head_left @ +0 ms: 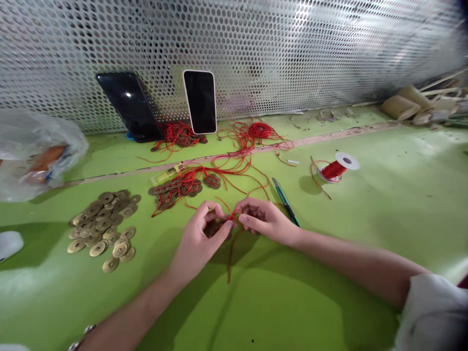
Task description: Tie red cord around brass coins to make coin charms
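In the head view, the left hand (199, 235) is pinching red cord (231, 216) over the table (383, 195); the right hand (263, 218) is pinching it just beside, so the cord is lying between them. Loose coins (104, 224) are sitting leftward, a cutter (285, 202) and spool (334, 169) rightward.

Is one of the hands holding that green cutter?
No: the green cutter lies on the table, while the left hand and right hand hold the red cord.

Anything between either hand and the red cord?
Nothing visible: the left hand and right hand both have fingertips at the red cord. The green cutter lies beside the right hand, not between.
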`<state>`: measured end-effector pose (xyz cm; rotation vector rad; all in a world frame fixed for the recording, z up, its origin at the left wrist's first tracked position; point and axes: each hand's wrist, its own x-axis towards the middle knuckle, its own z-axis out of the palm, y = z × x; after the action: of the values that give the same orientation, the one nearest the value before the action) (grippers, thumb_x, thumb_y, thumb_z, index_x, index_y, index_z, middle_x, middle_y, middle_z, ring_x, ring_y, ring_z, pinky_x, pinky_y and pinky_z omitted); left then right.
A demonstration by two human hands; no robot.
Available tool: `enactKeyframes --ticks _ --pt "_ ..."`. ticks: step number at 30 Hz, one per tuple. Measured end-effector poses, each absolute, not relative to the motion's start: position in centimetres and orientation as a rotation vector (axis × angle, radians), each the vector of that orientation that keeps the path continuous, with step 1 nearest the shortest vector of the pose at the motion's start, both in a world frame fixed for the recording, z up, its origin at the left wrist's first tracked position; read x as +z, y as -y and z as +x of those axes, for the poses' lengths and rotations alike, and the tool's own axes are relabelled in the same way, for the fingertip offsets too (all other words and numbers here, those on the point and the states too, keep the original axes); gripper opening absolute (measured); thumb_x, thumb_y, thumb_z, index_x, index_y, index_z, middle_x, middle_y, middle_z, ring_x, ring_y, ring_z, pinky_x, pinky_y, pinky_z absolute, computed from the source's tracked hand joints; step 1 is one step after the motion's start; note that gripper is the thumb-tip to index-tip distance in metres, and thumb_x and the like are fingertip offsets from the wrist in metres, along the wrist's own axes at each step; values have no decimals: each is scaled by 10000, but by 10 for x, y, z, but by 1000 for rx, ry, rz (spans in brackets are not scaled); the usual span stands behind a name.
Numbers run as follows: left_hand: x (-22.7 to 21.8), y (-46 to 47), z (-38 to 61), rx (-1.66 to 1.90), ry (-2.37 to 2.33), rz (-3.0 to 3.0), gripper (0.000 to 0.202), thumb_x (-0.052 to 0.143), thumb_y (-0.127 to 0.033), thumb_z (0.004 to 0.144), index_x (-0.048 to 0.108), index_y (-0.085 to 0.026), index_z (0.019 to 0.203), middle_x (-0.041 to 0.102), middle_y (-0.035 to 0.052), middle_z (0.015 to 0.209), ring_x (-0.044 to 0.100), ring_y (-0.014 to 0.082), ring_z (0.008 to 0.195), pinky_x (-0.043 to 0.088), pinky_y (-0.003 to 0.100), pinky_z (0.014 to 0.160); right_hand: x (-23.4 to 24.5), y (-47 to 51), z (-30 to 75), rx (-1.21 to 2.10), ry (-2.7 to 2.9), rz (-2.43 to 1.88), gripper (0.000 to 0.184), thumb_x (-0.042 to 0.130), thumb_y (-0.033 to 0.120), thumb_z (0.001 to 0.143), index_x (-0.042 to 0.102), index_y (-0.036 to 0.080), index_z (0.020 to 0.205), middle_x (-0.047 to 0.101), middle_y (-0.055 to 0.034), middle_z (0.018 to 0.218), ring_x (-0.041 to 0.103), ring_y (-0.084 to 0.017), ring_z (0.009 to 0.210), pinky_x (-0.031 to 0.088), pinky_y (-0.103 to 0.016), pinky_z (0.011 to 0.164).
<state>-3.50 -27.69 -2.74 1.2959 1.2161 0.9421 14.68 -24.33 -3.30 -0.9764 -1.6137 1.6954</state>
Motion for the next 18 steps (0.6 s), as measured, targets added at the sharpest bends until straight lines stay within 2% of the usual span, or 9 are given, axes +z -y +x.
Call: enactKeyframes --ticks 6,18 --pt "-23 277 -33 890 -1233 1354 175 569 -256 819 400 -213 823 501 -39 747 542 105 707 387 209 593 -34 244 146 1586 1705 -1053 279 652 399 781 598 154 901 590 -5 691 506 -90 590 403 -209 543" --pt "-23 277 -33 875 -1184 1312 161 569 -245 833 411 -215 828 566 -46 743 592 99 699 432 205 613 -33 244 146 1560 1737 -1082 241 623 385 803 620 148 852 633 -27 684 507 -95 567 388 -220 531"
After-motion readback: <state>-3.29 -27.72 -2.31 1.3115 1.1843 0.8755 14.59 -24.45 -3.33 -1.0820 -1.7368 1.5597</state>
